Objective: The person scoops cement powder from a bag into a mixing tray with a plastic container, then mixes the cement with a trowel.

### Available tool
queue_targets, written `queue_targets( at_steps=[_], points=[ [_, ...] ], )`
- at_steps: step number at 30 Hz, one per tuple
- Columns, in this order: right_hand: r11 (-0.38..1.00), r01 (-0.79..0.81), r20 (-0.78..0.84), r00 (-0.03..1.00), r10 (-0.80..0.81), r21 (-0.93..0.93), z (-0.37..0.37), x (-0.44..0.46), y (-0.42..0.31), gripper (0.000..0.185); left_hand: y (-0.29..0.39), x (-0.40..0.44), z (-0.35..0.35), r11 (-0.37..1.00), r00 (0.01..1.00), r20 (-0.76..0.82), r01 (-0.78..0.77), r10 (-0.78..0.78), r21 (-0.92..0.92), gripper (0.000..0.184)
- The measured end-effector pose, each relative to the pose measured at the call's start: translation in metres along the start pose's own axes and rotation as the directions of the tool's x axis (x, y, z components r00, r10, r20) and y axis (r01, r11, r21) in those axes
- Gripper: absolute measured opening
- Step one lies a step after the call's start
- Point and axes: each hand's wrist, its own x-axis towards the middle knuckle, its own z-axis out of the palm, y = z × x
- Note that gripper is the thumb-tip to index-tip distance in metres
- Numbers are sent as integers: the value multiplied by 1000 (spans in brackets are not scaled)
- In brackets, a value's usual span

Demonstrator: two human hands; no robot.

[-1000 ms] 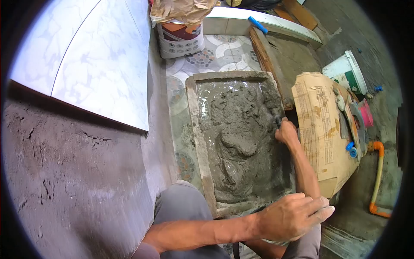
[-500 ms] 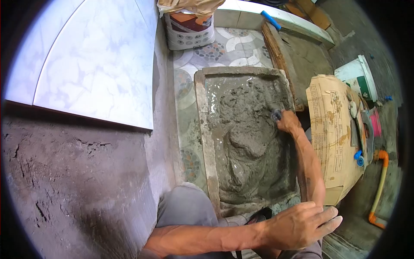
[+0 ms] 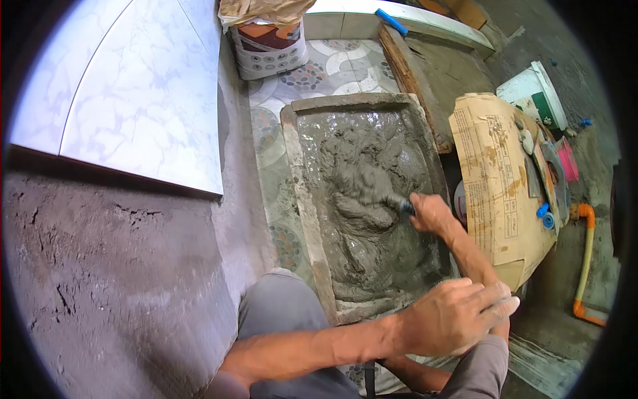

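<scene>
A trowel [image 3: 400,203] is gripped by its dark handle in my right hand [image 3: 430,213]; its blade is blurred and coated in mortar. Wet grey mortar [image 3: 359,256] fills much of a shallow mixing trough [image 3: 307,199] on the floor, heaped in the middle and soupy at the edges. My left hand [image 3: 458,316] hangs in front of my right forearm, nearer the camera, with loosely bent fingers and no object visible in it. Pale residue coats its fingertips. I cannot tell whether it touches the arm behind.
Left stand a rough plastered surface [image 3: 113,259] and white marbled tiles [image 3: 146,100]. Beyond the trough is an open bag [image 3: 269,53] on patterned floor tiles. A wooden plank [image 3: 412,86], brown paper sheet [image 3: 492,193], white bucket [image 3: 535,96] and orange-jointed pipe [image 3: 588,266] lie right.
My right hand has swept the trowel left and toward me through the mortar, disturbing the heap. My left hand has shifted slightly up and left. The whole view has shifted a little.
</scene>
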Motion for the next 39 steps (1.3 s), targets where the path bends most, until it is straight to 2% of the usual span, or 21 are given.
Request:
queue_targets(
  at_steps=[1, 3, 6, 9, 10, 13, 17, 18, 19, 20, 23, 24, 27, 28, 31, 34, 35, 39],
  points=[
    [999, 32, -25, 999, -33, -37, 1, -19, -10, 36, 0, 0, 2, 1000, 999, -34, -8, 7, -17, 43],
    [993, -67, 12, 998, 69, -101, -10, -54, -37, 33, 2, 1, 0, 999, 999, -36, -26, 25, -30, 43],
    [950, -98, -154, 987, 54, -297, -9, -100, -44, 31, 11, 1, -4, 999, 999, 27, -25, 26, -45, 41],
    [926, -195, -244, 963, 118, -323, -25, -121, -50, 30, 19, -2, 0, 997, 998, 33, -55, 57, -63, 40],
    [941, -253, -203, 957, 208, -224, -38, -116, -57, 31, 19, -3, 2, 995, 997, 20, -70, 72, -68, 40],
    [899, -432, -220, 886, 409, -71, -41, -75, -58, 33, 19, -2, 4, 995, 997, 6, -81, 81, -49, 39],
    [822, -568, -192, 803, 564, 40, -15, 11, -2, 36, 13, -2, -6, 995, 997, -2, -81, 81, 57, 39],
    [772, -635, -141, 762, 632, 22, -22, 33, 7, 36, 10, -1, -6, 995, 996, -14, -82, 83, 54, 39],
    [765, -644, -160, 755, 636, 2, -18, 50, 22, 35, 8, 0, -4, 996, 996, -27, -81, 82, 48, 39],
    [717, -696, -56, 716, 696, 22, -27, 70, 30, 39, 6, 0, -3, 996, 996, -41, -80, 82, 40, 39],
    [783, -621, 60, 781, 621, -15, -27, 101, 48, 44, -2, -1, -8, 997, 999, 16, -42, 41, 65, 39],
    [778, -628, 147, 773, 617, 39, -27, 106, 45, 50, -4, -1, -9, 997, 999, 7, -38, 38, 63, 40],
    [851, -523, 208, 837, 506, 36, -18, 102, 35, 51, -8, 2, -9, 998, 999, -26, -35, 36, 57, 42],
    [863, -502, 179, 855, 486, 56, -15, 97, 32, 50, -8, 2, -9, 998, 999, -31, -34, 36, 57, 42],
    [870, -487, 262, 853, 452, 83, -23, 83, 33, 47, -8, 2, -8, 998, 998, -29, -51, 52, 39, 45],
    [937, -349, 362, 876, 318, 20, -25, 60, 26, 45, -7, 2, -9, 999, 999, 9, -44, 44, 28, 45],
    [945, -326, 324, 898, 297, 37, -7, 52, 27, 41, -6, 2, -9, 999, 999, 24, -40, 39, 26, 45],
    [923, -344, 383, 887, 259, 171, -13, 34, 9, 38, -2, 2, -7, 999, 999, 17, -33, 33, 25, 42]
  ],
)
